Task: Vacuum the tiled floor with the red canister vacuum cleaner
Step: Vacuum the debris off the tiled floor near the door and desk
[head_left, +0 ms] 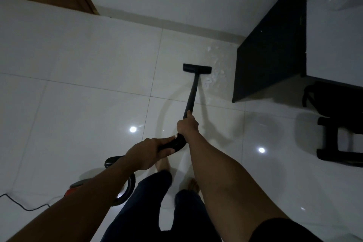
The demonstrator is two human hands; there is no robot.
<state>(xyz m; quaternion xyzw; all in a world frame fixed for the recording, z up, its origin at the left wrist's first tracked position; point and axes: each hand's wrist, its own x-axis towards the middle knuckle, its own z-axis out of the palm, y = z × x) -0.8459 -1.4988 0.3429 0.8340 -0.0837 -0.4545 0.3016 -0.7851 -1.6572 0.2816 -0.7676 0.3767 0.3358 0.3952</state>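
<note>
Head view: catches the sweeping step mid-stroke. Grips the black wand with the right hand, fingers curled round the tube. Holds the curved handle just behind it with the left hand, thumb and fingers closed round it. Plants the floor head flat on the tiled floor, well ahead of the right hand. Leaves a scatter of white crumbs unswept, ahead and to the right of that hand, beside the dark cabinet. Trails the hose back under the left forearm to the red canister, mostly hidden behind that arm, power cord off to the left. Probably calls next for swinging the head rightward over the crumbs and along the cabinet foot, without knocking it.
</note>
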